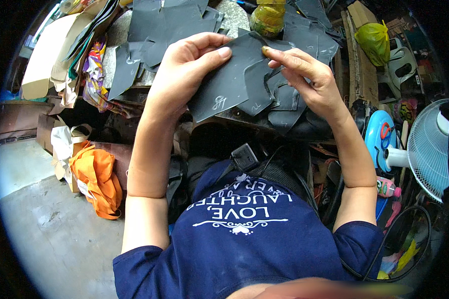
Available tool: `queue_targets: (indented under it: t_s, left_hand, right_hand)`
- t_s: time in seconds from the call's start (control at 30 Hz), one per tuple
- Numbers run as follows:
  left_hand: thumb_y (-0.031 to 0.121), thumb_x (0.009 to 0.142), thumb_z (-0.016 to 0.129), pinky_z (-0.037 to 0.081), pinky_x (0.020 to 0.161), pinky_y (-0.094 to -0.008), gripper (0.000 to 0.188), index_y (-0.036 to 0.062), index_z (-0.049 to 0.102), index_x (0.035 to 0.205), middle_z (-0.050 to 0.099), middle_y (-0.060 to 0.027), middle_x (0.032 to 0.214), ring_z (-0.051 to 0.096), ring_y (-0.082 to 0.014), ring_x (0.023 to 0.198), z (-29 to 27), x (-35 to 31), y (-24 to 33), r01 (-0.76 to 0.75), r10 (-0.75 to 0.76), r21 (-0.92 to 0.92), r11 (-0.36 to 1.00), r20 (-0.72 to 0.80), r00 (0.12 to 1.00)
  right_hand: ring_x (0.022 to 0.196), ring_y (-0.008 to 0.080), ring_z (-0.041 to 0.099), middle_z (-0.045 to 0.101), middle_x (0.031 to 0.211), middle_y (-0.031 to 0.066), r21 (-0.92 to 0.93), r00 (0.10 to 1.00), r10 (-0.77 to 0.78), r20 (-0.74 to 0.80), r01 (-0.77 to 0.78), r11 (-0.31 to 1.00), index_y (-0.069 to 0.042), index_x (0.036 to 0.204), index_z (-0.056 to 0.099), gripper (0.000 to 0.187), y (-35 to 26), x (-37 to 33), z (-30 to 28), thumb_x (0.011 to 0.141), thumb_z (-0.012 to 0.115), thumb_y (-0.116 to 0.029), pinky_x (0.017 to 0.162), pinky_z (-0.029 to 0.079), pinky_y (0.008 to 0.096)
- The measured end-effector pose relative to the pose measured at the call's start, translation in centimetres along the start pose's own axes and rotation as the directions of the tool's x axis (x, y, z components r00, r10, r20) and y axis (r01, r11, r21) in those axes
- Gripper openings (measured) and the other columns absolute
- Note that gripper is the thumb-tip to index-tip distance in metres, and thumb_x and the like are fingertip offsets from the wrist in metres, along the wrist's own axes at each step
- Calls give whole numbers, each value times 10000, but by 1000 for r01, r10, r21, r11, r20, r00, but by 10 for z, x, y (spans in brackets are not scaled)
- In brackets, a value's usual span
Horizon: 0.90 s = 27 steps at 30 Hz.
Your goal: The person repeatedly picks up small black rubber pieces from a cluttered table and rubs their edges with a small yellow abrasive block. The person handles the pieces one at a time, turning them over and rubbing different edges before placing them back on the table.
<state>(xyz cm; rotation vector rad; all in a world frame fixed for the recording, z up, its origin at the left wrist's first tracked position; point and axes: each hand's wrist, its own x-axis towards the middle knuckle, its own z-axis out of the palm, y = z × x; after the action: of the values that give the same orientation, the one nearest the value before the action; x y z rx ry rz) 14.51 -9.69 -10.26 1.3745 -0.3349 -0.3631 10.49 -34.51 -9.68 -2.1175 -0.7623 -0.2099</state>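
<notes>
My left hand (pixel 187 62) is closed on the edge of a dark grey sheet piece (pixel 219 89), its thumb lying on top. The piece has straight edges, a pale handwritten mark and a tilted lie. My right hand (pixel 309 77) reaches in from the other side with its fingers stretched out, the index fingertip touching the piece's far edge. That fingertip looks stained. More dark cut pieces (pixel 287 99) lie beneath and beside the held one, partly hidden by it. Just beyond my right fingers stands a yellowish, smeared jar (pixel 268 21).
Stacked dark sheets (pixel 159 25) cover the worktop's far side. Cardboard (pixel 50 50) leans at the left, above an orange cloth bag (pixel 95 174). A white fan (pixel 431 144), a blue round object (pixel 380 134) and a yellow-green bag (pixel 374 44) stand at the right.
</notes>
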Motion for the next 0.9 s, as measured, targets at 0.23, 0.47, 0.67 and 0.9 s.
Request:
queue_targets:
  t_s: [0.23, 0.47, 0.67, 0.9]
  left_hand:
    - [116, 915, 648, 529, 702, -206, 283, -63, 635, 1135, 690, -70, 932, 637, -77, 785, 4, 4, -2, -71, 70, -19, 997, -36, 997]
    - [113, 905, 662, 520, 713, -217, 264, -56, 653, 1107, 695, -68, 910, 626, -82, 778, -11, 1, -8, -57, 52, -44, 997, -96, 994]
    - [135, 862, 678, 526, 760, -273, 278, -8, 666, 1100, 710, -82, 902, 648, -125, 793, -105, 1, -14, -145, 427, 635, 759, -317, 847]
    - [282, 887, 622, 518, 885, -449, 371, 71, 626, 1192, 684, -176, 1084, 648, -356, 1018, -195, -2, -14, 627, 366, 772, 108, -617, 696]
  right_hand:
    - [816, 237, 642, 648, 936, 132, -184, 993, -43, 110, 63, 981, -67, 1277, 630, 431, -15, 1, 13, 858, 614, 31, 743, 514, 307]
    - [749, 272, 642, 651, 885, 129, -143, 960, -178, 216, 211, 967, -93, 1142, 702, 385, -19, 7, 19, 783, 644, 33, 666, 518, 326]
    - [745, 255, 658, 665, 879, 107, -134, 982, -138, 130, 155, 979, -118, 1126, 712, 389, -22, 8, 13, 771, 661, 31, 660, 531, 320]
    - [828, 234, 661, 679, 972, 133, -108, 997, -66, 37, 70, 992, -56, 1170, 681, 363, -14, 0, -3, 828, 626, 54, 723, 520, 307]
